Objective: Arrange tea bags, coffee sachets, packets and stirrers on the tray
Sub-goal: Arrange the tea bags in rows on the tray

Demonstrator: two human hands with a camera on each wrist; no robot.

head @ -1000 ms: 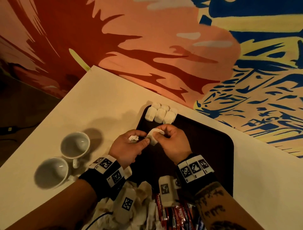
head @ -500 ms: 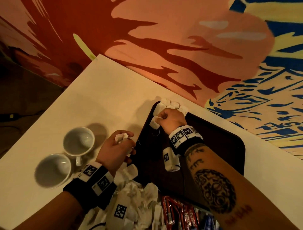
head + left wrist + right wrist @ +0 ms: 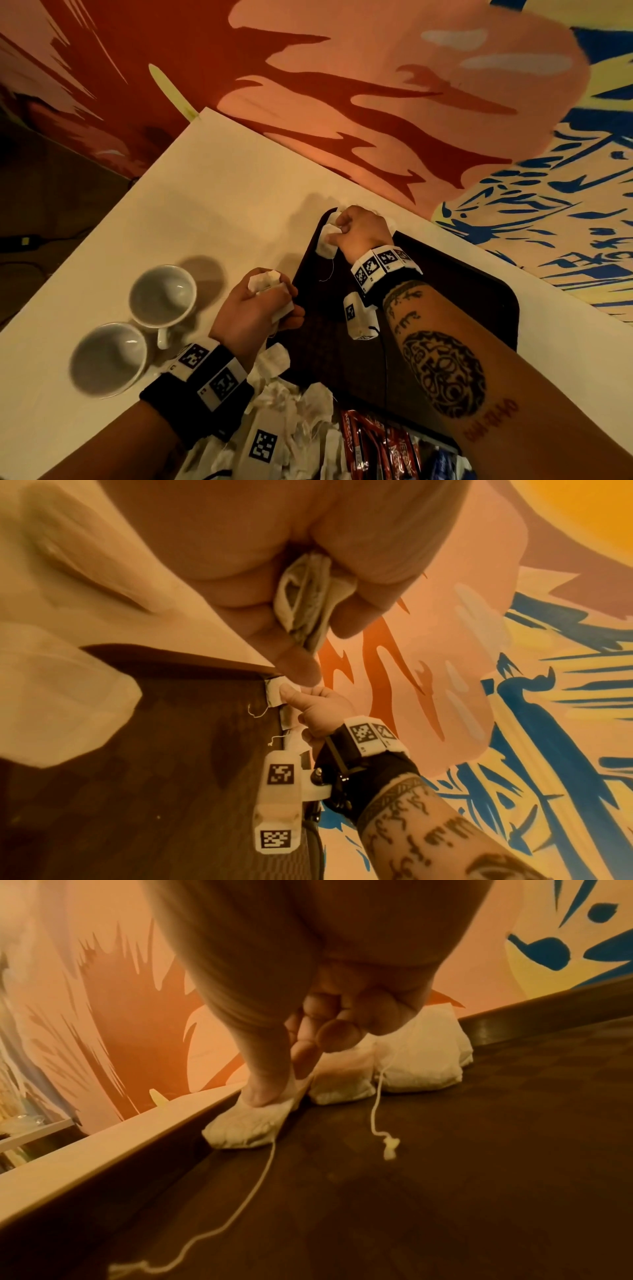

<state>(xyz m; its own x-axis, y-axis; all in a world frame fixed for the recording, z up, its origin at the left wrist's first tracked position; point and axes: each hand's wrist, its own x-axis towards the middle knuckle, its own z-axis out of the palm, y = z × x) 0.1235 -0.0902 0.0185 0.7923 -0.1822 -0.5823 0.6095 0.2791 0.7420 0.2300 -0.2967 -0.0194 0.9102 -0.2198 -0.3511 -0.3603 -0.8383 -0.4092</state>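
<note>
A dark brown tray point(image 3: 462, 298) lies on the pale table. My right hand point(image 3: 339, 233) is at the tray's far left corner and pinches a white tea bag point(image 3: 325, 245) down against the rim. In the right wrist view the thumb lies on this tea bag point(image 3: 246, 1129), whose string trails over the tray floor. Just beside it stands a row of tea bags point(image 3: 418, 1064). At the tray's left edge, my left hand point(image 3: 274, 294) grips a small bunch of tea bags point(image 3: 304, 599) in a curled fist.
A loose pile of tea bags point(image 3: 291, 404) lies at the tray's near left corner, with red coffee sachets point(image 3: 370, 442) and blue packets point(image 3: 442, 462) beside it. Two white cups point(image 3: 162, 296) point(image 3: 108, 358) stand left of the hands. A painted wall borders the table's far side.
My right hand carried one tea bag from the left hand to the tray's far left corner and set it down by the row. The left hand drew back left, keeping its bags.
</note>
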